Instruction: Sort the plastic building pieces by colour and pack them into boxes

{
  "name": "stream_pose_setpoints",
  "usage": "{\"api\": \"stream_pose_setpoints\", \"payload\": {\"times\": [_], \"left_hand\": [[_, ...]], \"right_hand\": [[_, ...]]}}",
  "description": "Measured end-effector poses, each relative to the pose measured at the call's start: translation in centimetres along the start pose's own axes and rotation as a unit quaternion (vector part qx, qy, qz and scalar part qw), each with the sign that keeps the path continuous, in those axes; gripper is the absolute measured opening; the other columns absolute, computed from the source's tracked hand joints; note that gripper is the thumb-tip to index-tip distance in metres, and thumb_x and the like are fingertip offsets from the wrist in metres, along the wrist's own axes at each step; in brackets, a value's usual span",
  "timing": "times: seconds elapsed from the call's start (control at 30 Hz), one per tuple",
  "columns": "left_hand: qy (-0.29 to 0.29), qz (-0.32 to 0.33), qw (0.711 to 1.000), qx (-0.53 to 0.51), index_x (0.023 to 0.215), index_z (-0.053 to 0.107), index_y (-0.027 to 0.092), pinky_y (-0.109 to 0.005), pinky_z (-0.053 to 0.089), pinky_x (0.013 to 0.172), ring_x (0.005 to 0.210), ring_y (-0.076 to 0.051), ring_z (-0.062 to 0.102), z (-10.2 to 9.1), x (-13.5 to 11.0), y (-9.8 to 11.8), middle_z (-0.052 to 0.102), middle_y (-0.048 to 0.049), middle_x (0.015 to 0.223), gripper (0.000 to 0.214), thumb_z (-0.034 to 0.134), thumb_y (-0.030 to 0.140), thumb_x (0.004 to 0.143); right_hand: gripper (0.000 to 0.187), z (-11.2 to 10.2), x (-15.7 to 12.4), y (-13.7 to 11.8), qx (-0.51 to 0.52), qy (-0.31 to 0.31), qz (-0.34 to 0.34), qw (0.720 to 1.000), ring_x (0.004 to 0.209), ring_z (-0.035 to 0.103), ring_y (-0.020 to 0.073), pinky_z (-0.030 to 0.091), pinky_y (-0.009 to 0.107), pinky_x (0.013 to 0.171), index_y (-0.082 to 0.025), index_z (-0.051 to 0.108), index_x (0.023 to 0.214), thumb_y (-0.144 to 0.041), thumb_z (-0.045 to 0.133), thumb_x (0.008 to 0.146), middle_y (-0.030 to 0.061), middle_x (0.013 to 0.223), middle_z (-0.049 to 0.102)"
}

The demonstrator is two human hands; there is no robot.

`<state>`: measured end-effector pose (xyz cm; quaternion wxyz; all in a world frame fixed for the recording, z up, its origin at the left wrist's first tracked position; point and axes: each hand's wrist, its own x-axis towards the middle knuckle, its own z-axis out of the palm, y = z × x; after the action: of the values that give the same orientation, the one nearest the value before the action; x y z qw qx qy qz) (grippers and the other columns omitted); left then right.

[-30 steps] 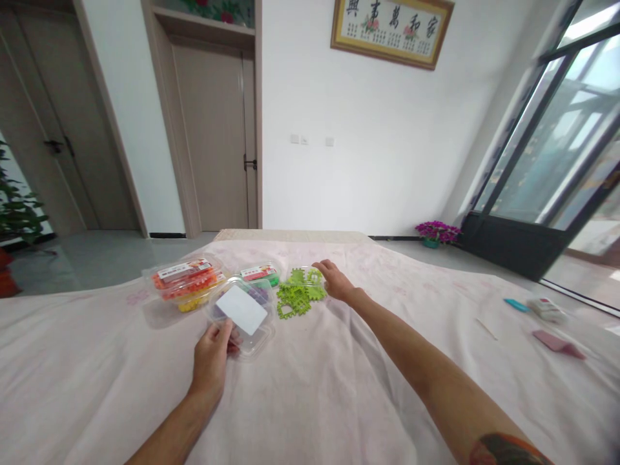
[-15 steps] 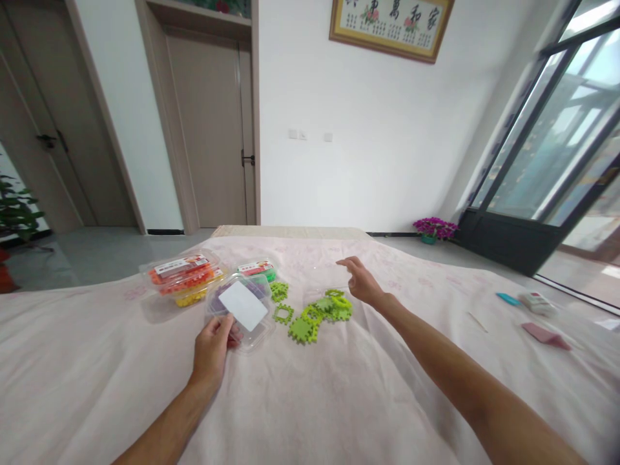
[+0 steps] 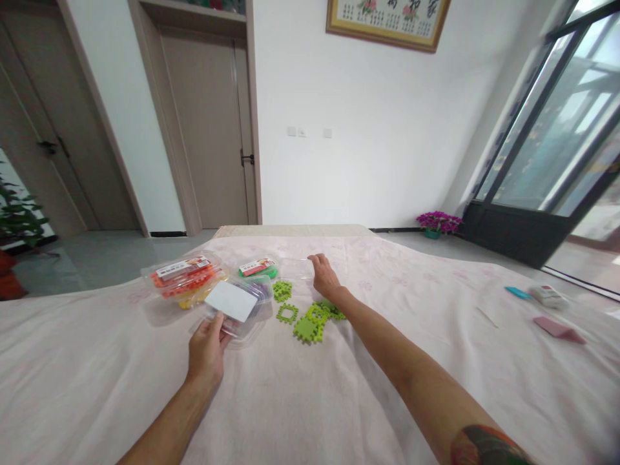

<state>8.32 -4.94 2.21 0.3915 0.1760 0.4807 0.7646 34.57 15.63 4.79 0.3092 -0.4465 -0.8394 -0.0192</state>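
My left hand (image 3: pixel 209 345) is closed on the near edge of a clear plastic box (image 3: pixel 264 298), pinching it beside a blank white label (image 3: pixel 231 301). Purple pieces show through this box. Farther off, my right hand (image 3: pixel 324 274) grips the right edge of a clear, see-through plastic container (image 3: pixel 296 266); its outline is faint. Lime-green toothed pieces (image 3: pixel 307 328) lie in a loose group on the cloth, partly hidden by my right forearm. Close to the purple box are a square green frame piece (image 3: pixel 287 314) and a small green pile (image 3: pixel 282 290).
Clear boxes of orange pieces (image 3: pixel 186 284) and yellow pieces (image 3: pixel 194 299) stand stacked at left. Behind the purple box is a labelled box of green pieces (image 3: pixel 259 268). Rightward on the pink cloth (image 3: pixel 387 361) lie a thin stick, a blue item (image 3: pixel 517 292), a white box (image 3: pixel 547 296) and a pink item (image 3: pixel 559 329).
My right hand has moved left and back, from a pointing pose to a grip on the clear container, which has shifted left. My left hand has tilted the purple box and drawn slightly left.
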Motion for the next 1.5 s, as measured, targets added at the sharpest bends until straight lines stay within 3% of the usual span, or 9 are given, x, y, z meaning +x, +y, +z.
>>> {"api": "stream_pose_setpoints", "payload": {"times": [0.3,0.6,0.83,1.0,1.1,1.17,1.33,1.4,1.5], "left_hand": [[-0.007,-0.001,0.997,-0.074,0.075,0.058,0.018,-0.039,0.058,0.08,0.07,-0.014,0.066,-0.7,1.1,0.0,0.064,0.004,0.064,0.025,0.077,0.033,0.068],[-0.025,0.004,0.998,-0.049,0.073,0.059,0.016,-0.032,0.057,0.072,0.064,-0.012,0.062,-0.3,0.5,0.1,0.063,0.0039,0.064,0.029,0.08,0.035,0.065],[-0.097,-0.015,0.995,0.018,0.084,0.063,0.015,-0.023,0.054,0.062,0.064,-0.011,0.063,-0.1,-1.4,0.2,0.069,0.0012,0.074,0.041,0.083,0.044,0.063],[-0.162,-0.11,0.981,0.004,0.092,0.068,0.014,-0.031,0.058,0.076,0.08,-0.016,0.068,1.3,-4.7,-0.8,0.073,-0.0045,0.09,0.042,0.084,0.041,0.064],[-0.161,-0.101,0.982,0.007,0.094,0.069,0.015,-0.03,0.057,0.075,0.08,-0.016,0.068,2.1,-6.1,-1.2,0.073,-0.0044,0.092,0.041,0.081,0.042,0.066],[-0.13,-0.064,0.989,0.013,0.092,0.068,0.015,-0.029,0.055,0.071,0.077,-0.016,0.067,2.2,-6.0,-1.1,0.073,-0.0035,0.091,0.04,0.079,0.043,0.066],[-0.006,0.093,0.987,0.13,0.076,0.063,0.016,-0.024,0.047,0.057,0.059,-0.012,0.058,0.7,-3.9,0.7,0.064,0.0034,0.068,0.028,0.07,0.043,0.071],[0.025,0.142,0.978,0.149,0.071,0.06,0.017,-0.024,0.047,0.058,0.058,-0.012,0.056,0.0,-3.1,1.5,0.061,0.0046,0.064,0.025,0.067,0.04,0.072],[0.06,0.159,0.974,0.15,0.068,0.058,0.017,-0.024,0.046,0.057,0.056,-0.011,0.054,-0.7,-2.6,2.1,0.058,0.0053,0.061,0.022,0.067,0.037,0.071]], "right_hand": [[0.08,-1.5,-0.5,-0.6,0.094,-0.042,-0.143,0.984,0.123,0.045,0.0199,0.04,0.037,0.108,-0.021,0.044,0.132,0.011,0.038,0.059,0.0102,0.127,0.045],[0.078,-6.9,-4.2,0.7,0.154,-0.12,-0.184,0.963,0.117,0.053,0.02,0.047,0.039,0.101,-0.022,0.048,0.13,0.008,0.037,0.059,0.0103,0.127,0.051],[0.075,-12.0,-8.2,4.7,0.153,-0.123,-0.131,0.972,0.116,0.054,0.0207,0.049,0.04,0.1,-0.023,0.052,0.128,0.004,0.041,0.06,0.009,0.125,0.054],[0.065,-13.8,-8.8,5.1,0.135,0.061,0.022,0.989,0.113,0.054,0.023,0.053,0.041,0.094,-0.021,0.057,0.118,-0.003,0.044,0.058,0.0091,0.119,0.055],[0.06,-14.9,-8.7,2.4,0.188,0.144,0.17,0.957,0.107,0.058,0.0248,0.053,0.044,0.093,-0.018,0.055,0.115,-0.008,0.05,0.056,0.0095,0.111,0.057],[0.059,-15.7,-9.2,-0.3,0.308,0.101,0.275,0.905,0.1,0.062,0.0251,0.058,0.042,0.08,-0.019,0.053,0.116,-0.014,0.053,0.058,0.0081,0.106,0.058],[0.048,-16.2,-12.8,-7.5,0.521,-0.165,0.392,0.74,0.085,0.067,0.0234,0.058,0.035,0.061,-0.021,0.054,0.109,-0.022,0.06,0.061,0.0026,0.086,0.062],[0.043,-15.5,-14.3,-9.7,0.489,-0.232,0.39,0.745,0.074,0.067,0.0216,0.055,0.03,0.054,-0.02,0.056,0.103,-0.019,0.06,0.06,0.0008,0.076,0.062],[0.034,-14.2,-15.3,-11.7,0.378,-0.283,0.334,0.816,0.061,0.063,0.0177,0.049,0.023,0.048,-0.019,0.056,0.097,-0.015,0.06,0.063,-0.0017,0.061,0.061]]}}
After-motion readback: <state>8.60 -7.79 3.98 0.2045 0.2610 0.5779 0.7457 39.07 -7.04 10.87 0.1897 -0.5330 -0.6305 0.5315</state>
